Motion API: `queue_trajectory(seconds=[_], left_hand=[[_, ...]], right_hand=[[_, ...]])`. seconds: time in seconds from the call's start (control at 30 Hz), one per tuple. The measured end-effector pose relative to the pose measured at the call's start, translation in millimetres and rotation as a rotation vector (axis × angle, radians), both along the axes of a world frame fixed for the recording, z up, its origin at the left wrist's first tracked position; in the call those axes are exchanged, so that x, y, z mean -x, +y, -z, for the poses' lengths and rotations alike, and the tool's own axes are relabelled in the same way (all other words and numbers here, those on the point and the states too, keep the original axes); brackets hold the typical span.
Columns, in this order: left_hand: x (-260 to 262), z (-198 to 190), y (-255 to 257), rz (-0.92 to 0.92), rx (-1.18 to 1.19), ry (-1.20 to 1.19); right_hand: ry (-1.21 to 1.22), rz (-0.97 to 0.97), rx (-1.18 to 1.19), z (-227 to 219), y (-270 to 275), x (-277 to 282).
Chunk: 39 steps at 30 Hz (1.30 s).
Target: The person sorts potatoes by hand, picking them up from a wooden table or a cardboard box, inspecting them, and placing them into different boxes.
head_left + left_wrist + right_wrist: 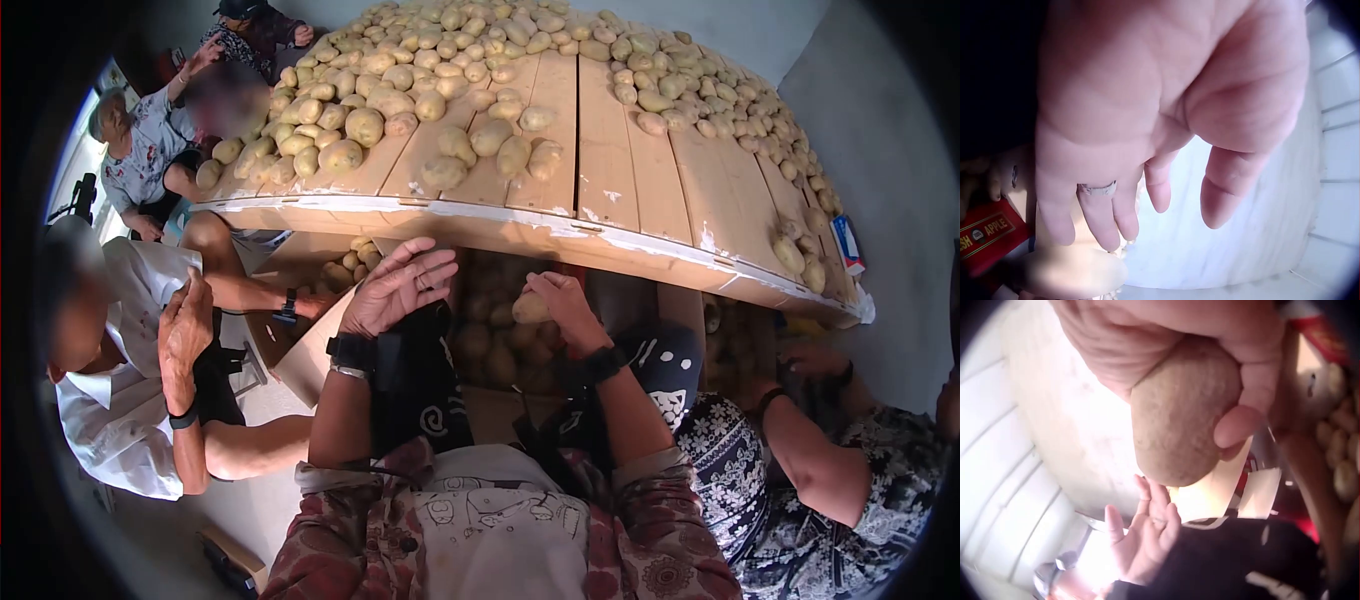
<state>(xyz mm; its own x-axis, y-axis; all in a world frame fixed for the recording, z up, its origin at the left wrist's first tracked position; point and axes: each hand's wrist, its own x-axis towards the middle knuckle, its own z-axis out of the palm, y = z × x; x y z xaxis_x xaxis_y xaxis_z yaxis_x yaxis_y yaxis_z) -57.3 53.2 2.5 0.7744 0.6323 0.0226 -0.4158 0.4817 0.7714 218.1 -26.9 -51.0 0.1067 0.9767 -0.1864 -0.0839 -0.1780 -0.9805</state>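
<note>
My right hand [568,312] grips a potato [1182,419], its fingers curled round the skin in the right wrist view. In the head view that potato is over a box of potatoes [505,345], below the table's front edge. My left hand [400,290] is raised to the left of it, palm turned up and fingers spread, with nothing in it. A ring shows on one finger of the left hand [1122,106] in the left wrist view.
A wooden slatted table [640,180] carries a large heap of potatoes [400,70]. Several potatoes [490,140] lie nearer its front edge. A person [120,370] sits on the left, another [840,460] on the right. Cardboard boxes [310,345] stand under the edge.
</note>
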Motion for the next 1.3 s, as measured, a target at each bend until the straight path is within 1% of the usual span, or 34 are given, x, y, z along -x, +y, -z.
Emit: queue_trajectory(seconds=[0.07, 0.1, 0.17, 0.2, 0.27, 0.3, 0.33, 0.4, 0.43, 0.5, 0.53, 0.57, 0.6, 0.63, 0.67, 0.73, 0.8, 0.83, 0.93, 1.03, 1.3], left_hand=[[13, 3, 2, -0.034, -0.030, 0.007], [20, 7, 1, -0.059, -0.001, 0.001], [29, 10, 6, -0.091, 0.013, -0.016], [35, 11, 6, -0.101, 0.011, -0.021], [46, 11, 8, -0.122, -0.004, -0.022], [50, 11, 8, -0.133, 0.013, -0.027], [51, 11, 8, -0.140, 0.033, -0.032], [53, 12, 7, -0.158, 0.047, -0.025], [52, 14, 5, -0.147, 0.076, -0.061], [49, 12, 7, -0.121, 0.116, -0.087], [49, 10, 5, -0.129, 0.124, -0.064], [49, 11, 6, -0.095, 0.128, -0.084], [48, 10, 7, -0.071, 0.137, -0.086], [46, 6, 6, -0.074, 0.111, -0.055], [42, 3, 5, -0.073, 0.146, -0.041], [39, 3, 4, -0.028, 0.141, -0.051], [36, 4, 3, -0.012, 0.131, -0.076], [38, 5, 0, -0.020, 0.136, -0.073], [34, 6, 2, -0.012, 0.125, -0.099], [34, 11, 2, -0.013, 0.130, -0.063], [36, 14, 4, 0.000, 0.149, -0.100]], right_hand=[[0.172, -0.017, 0.125, -24, -13, -7], [0.174, -0.011, 0.146, -17, -15, -8], [0.097, 0.085, 0.041, -11, -9, -7], [0.096, 0.076, 0.039, -5, -6, -8], [0.129, 0.215, 0.099, 5, 3, -11], [0.146, 0.256, 0.110, 0, 3, -9], [0.147, 0.253, 0.101, -5, 3, -9], [0.311, 0.254, -0.024, -8, 1, -7], [0.321, 0.244, -0.023, -8, 2, -8], [0.315, 0.109, -0.006, -9, 0, -7], [0.324, 0.085, 0.002, -8, -1, -2], [0.323, 0.029, -0.018, -9, -3, 2], [0.270, 0.022, 0.021, -9, -2, 5], [0.280, 0.023, 0.032, -15, -4, 8], [0.252, 0.022, 0.037, -14, -3, 7], [0.277, 0.005, 0.035, -17, -5, 6], [0.251, 0.012, 0.028, -20, -5, 7], [0.232, 0.033, 0.029, -20, -7, 11], [0.169, 0.014, 0.020, -23, -9, 16], [0.150, -0.025, 0.001, -21, -9, 17], [0.128, -0.011, -0.007, -16, -9, 15]])
